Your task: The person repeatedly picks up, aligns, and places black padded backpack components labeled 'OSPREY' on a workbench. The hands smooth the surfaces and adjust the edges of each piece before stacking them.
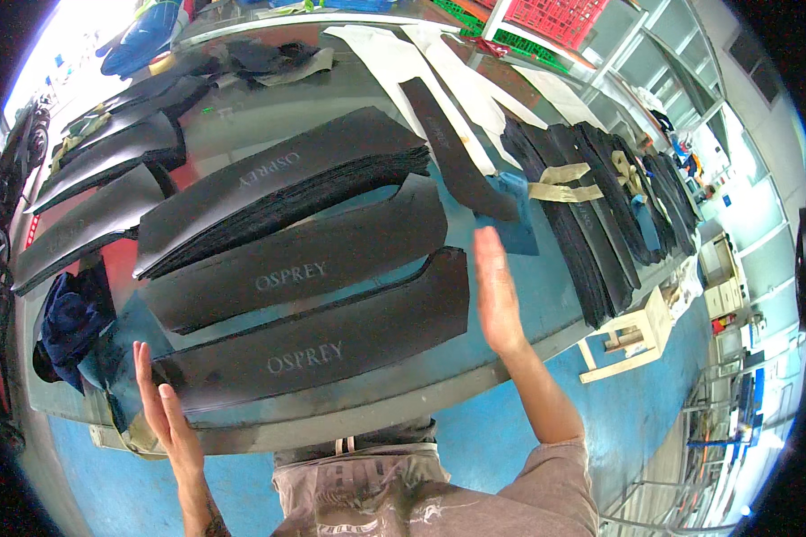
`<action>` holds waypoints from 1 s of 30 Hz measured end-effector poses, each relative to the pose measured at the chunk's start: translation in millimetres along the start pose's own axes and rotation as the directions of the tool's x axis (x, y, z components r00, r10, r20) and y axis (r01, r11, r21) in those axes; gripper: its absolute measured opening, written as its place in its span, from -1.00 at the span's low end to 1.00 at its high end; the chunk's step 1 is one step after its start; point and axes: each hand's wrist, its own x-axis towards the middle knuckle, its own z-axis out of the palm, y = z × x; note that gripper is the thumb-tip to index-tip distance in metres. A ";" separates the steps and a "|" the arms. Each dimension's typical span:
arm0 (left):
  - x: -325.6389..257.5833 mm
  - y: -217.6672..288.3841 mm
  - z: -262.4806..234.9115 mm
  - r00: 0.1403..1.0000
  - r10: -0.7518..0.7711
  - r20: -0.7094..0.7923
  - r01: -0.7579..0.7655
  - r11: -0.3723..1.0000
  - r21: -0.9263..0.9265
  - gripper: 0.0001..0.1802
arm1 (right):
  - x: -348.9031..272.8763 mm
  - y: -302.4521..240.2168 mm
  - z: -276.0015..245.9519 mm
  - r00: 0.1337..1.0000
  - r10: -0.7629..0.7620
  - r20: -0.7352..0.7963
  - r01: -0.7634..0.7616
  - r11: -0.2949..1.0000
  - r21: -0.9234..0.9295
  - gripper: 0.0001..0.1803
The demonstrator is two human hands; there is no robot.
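A long black cut panel [376, 358] with pale lettering lies along the near side of the table, its right end curving up. My left hand [172, 422] is held edge-on by the panel's left end, fingers stretched out, holding nothing. Just beyond the right end stands my right hand [496, 295], upright and flat, fingers together and nothing in it. Whether either hand touches the panel I cannot tell. A second black panel [349, 255] lies just behind it. Farther back sits a thick stack of similar black panels [282, 170].
More black panel piles [98, 219] line the table's left side. At the right, strap-tied black stacks [591, 228] sit near the edge. A single dark strip [452, 148] overlaps white pieces [376, 63]. Dark blue cloth [76, 318] lies at the left corner; a wooden stool [631, 336] stands beyond the table.
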 end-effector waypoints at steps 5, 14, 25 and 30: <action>-4.5 0.3 11.1 0.999 -0.033 -0.034 0.032 0.999 -0.032 -0.30 | 2.9 3.4 4.0 0.999 0.002 -0.034 -0.001 1.000 0.024 -0.14; 37.1 60.2 -10.8 0.963 0.269 -0.018 -0.255 0.929 0.270 -0.49 | 26.5 -76.3 9.3 0.910 -0.406 0.084 0.400 0.806 -0.435 -0.26; 135.6 51.8 3.0 0.677 0.214 0.704 -0.482 0.852 0.205 -0.55 | 89.3 -100.4 37.5 0.818 0.050 0.573 0.495 0.447 -0.745 -0.65; 140.7 36.3 -4.1 0.681 0.264 0.683 -0.424 0.903 0.074 -0.71 | 95.5 -100.1 20.9 0.865 -0.019 0.501 0.414 0.592 -0.692 -0.76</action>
